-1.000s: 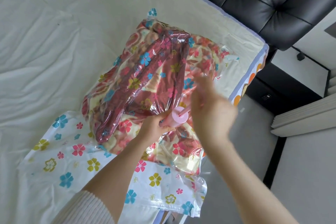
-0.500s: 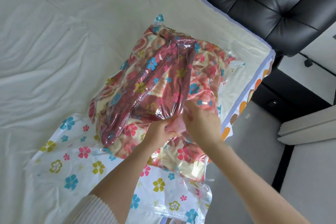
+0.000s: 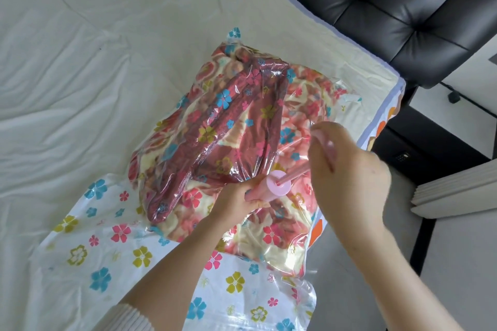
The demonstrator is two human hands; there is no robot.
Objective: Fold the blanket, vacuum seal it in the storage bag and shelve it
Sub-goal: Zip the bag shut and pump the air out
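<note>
A: Bright, soft daylight; the shadows are faint, and the storage bag [image 3: 215, 148] shows glare on its plastic.
B: The right hand [image 3: 347, 169] is motion-blurred, and the edges bend from the wide-angle lens.

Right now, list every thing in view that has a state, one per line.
Storage bag: flat on the bed, blanket inside, film wrinkled tight over it.
Blanket: folded, enclosed in the bag.
Hand pump: barrel on the bag, plunger rod drawn out.
Left hand: grips the pump barrel.
Right hand: holds the plunger handle, raised.
Bed sheet: spread, creased.
</note>
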